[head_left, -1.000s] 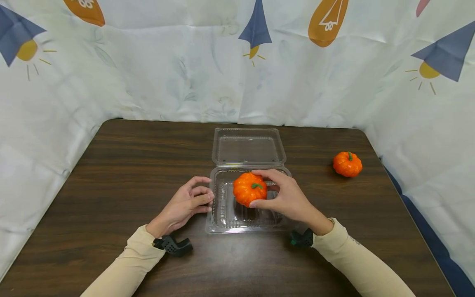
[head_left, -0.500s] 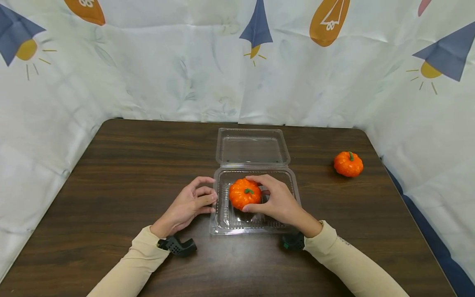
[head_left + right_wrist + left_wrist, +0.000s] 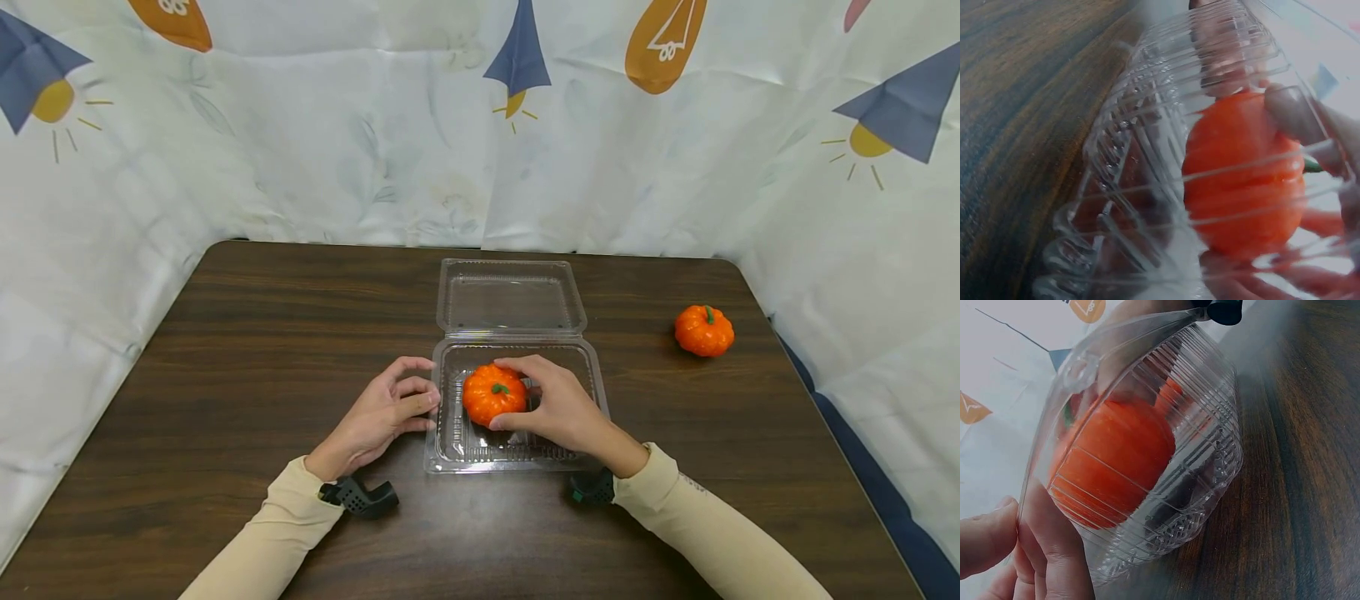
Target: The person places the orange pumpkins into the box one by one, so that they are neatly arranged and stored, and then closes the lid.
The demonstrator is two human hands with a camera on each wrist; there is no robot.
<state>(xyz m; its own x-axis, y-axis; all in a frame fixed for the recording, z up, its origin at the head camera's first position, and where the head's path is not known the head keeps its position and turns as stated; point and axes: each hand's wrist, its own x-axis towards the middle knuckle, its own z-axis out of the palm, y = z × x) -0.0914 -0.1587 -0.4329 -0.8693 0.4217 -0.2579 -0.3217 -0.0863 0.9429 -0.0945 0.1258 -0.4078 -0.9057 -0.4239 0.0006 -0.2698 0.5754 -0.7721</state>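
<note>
R hand (image 3: pixel 561 408): fingers clamped on pumpkin (image 3: pixel 491 397), now nearer L hand (image 3: pixel 381 414), whose fingers pinch clear tray (image 3: pixel 495 467) by rim; pumpkin prob. seated btwn them.

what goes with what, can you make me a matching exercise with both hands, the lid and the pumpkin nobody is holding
Things
1. left hand
2. right hand
3. clear lid
4. unheld pumpkin

Places and states
A. folded open, beyond the container base
B. gripping the nearer pumpkin within the container base
C. resting on the table, toward its right edge
D. pinching the container base's left rim

Pairs: 1-D, 2-B, 3-A, 4-C
</note>
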